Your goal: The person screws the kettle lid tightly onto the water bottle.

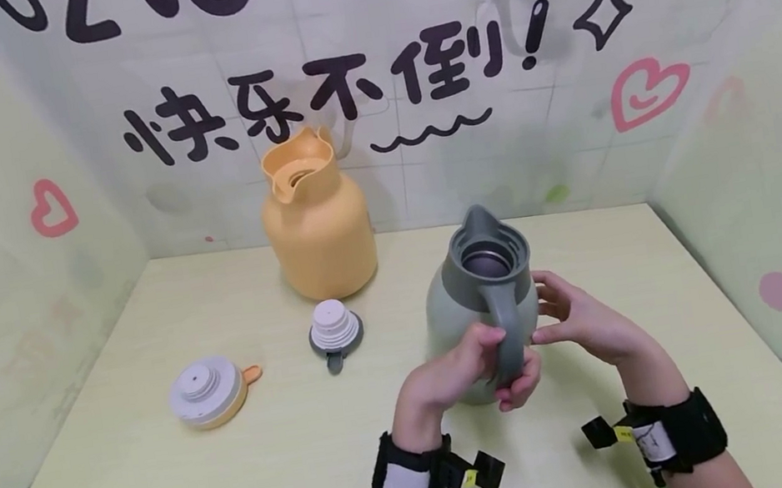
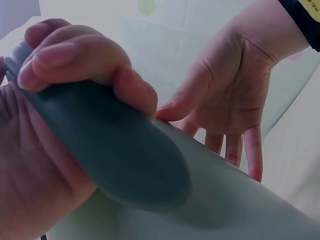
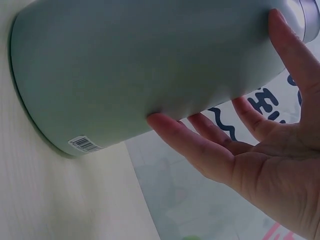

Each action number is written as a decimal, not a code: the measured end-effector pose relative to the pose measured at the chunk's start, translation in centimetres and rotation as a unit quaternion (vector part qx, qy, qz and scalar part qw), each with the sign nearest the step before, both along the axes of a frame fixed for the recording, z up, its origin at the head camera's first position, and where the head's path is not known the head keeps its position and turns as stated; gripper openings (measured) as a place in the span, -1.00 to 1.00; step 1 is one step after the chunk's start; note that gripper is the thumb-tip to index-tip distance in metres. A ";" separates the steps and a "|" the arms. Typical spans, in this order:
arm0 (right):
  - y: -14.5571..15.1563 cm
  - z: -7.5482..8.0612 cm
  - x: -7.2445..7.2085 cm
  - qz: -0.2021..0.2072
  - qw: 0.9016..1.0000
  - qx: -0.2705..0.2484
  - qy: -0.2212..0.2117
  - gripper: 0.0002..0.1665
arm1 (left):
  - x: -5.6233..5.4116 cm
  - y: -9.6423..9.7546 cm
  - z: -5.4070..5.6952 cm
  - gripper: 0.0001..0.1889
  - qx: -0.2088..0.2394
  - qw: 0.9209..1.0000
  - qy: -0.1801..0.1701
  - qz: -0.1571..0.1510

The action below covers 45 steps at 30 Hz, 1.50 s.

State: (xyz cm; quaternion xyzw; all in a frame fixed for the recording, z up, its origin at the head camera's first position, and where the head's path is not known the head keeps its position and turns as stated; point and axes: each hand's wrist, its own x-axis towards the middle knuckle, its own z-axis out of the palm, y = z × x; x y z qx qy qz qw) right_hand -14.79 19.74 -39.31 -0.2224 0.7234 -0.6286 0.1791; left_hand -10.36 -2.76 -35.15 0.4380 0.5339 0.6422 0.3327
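Observation:
A grey-green thermos jug without a lid stands on the table, its darker spout toward the back wall and its mouth showing a metal inside. My left hand grips its dark handle, fingers curled round it, as the left wrist view also shows the handle in that hand. On the jug's right side, the fingertips of my right hand touch the body, the fingers spread and fairly straight. In the right wrist view a barcode label shows near the jug's base.
Behind and to the left stands an orange thermos jug, also lidless. A white stopper with a grey rim lies in front of it. Farther left is a white and orange lid. A printed cloth wall closes the table's back edge.

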 end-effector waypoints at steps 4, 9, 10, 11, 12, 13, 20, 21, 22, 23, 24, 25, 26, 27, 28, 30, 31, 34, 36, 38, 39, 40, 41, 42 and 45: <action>-0.1 0.0 0.1 -0.001 1.000 -0.004 -0.004 -0.20 | 0.0 -0.1 0.0 -0.40 0.005 1.000 0.005 0.005; -0.1 0.1 0.3 -0.007 1.000 -0.001 -0.001 -0.19 | 0.0 -0.1 0.2 -0.40 0.011 1.000 0.014 0.006; -0.1 0.1 0.3 -0.008 1.000 -0.001 -0.001 -0.18 | -0.1 -0.1 0.3 -0.39 0.010 1.000 0.013 0.005; -0.1 0.2 0.4 -0.009 1.000 0.001 -0.001 -0.18 | -0.1 -0.1 0.3 -0.38 0.009 1.000 0.014 0.004; -0.1 0.2 0.5 -0.012 1.000 0.002 -0.002 -0.17 | -0.1 -0.1 0.3 -0.38 0.008 1.000 0.015 0.003; -0.1 0.3 0.6 -0.014 1.000 0.004 -0.003 -0.17 | -0.1 -0.1 0.4 -0.37 0.007 1.000 0.015 0.002; -0.1 1.6 1.4 -0.049 0.997 0.054 0.025 -0.19 | -0.2 -1.1 0.8 -0.30 -0.008 0.999 0.021 0.030; -0.1 2.0 1.7 -0.063 0.996 0.059 0.031 -0.20 | -0.1 -1.5 1.0 -0.34 -0.017 0.999 0.028 0.043; -0.2 2.4 2.0 -0.080 0.995 0.057 0.036 -0.22 | -0.1 -1.9 1.2 -0.39 -0.030 0.997 0.035 0.056; -0.3 2.8 2.3 -0.100 0.993 0.049 0.041 -0.26 | 0.1 -2.4 1.4 -0.46 -0.049 0.995 0.054 0.072; -0.3 3.2 2.7 -0.123 0.991 0.037 0.044 -0.30 | 0.2 -2.9 1.7 -0.53 -0.070 0.990 0.076 0.091; -0.3 3.6 2.9 -0.145 0.988 0.018 0.049 -0.36 | 0.4 -3.4 2.0 -0.60 -0.091 0.985 0.100 0.110; -0.3 4.0 3.2 -0.167 0.985 -0.005 0.052 -0.43 | 0.5 -3.8 2.3 -0.65 -0.109 0.978 0.124 0.124; -0.3 4.3 3.5 -0.184 0.981 -0.030 0.057 -0.51 | 0.6 -4.2 2.7 -0.69 -0.126 0.972 0.144 0.135; -0.3 4.6 3.7 -0.196 0.977 -0.054 0.062 -0.59 | 0.7 -4.6 3.0 -0.71 -0.141 0.966 0.162 0.146; -0.3 5.1 4.1 -0.206 0.971 -0.091 0.076 -0.73 | 0.8 -5.5 3.7 -0.74 -0.166 0.953 0.187 0.172; -0.4 5.3 4.3 -0.205 0.970 -0.106 0.081 -0.79 | 0.8 -6.0 4.0 -0.74 -0.172 0.949 0.190 0.184; -0.8 5.8 5.0 -0.188 0.967 -0.141 0.095 -0.80 | 0.5 -7.7 4.6 -0.71 -0.178 0.940 0.188 0.223; -1.2 6.0 5.3 -0.169 0.967 -0.159 0.109 -0.73 | 0.2 -8.9 4.8 -0.71 -0.184 0.931 0.185 0.257; -1.6 6.2 5.6 -0.142 0.965 -0.181 0.126 -0.66 | -0.2 -9.9 4.9 -0.71 -0.193 0.921 0.175 0.290; -1.8 6.2 5.7 -0.124 0.964 -0.194 0.131 -0.63 | -0.4 -10.4 4.9 -0.72 -0.206 0.914 0.166 0.308; -2.0 6.3 5.7 -0.105 0.963 -0.207 0.135 -0.59 | -0.6 -11.0 4.8 -0.72 -0.215 0.908 0.160 0.322; -2.2 6.3 5.7 -0.085 0.963 -0.218 0.135 -0.56 | -0.8 -11.5 4.6 -0.72 -0.222 0.903 0.154 0.334; -2.3 6.3 5.6 -0.064 0.962 -0.227 0.136 -0.51 | -1.0 -12.0 4.4 -0.72 -0.229 0.898 0.149 0.344; -2.6 6.2 5.4 -0.007 0.964 -0.235 0.124 -0.39 | -1.7 -13.7 3.8 -0.72 -0.246 0.887 0.140 0.365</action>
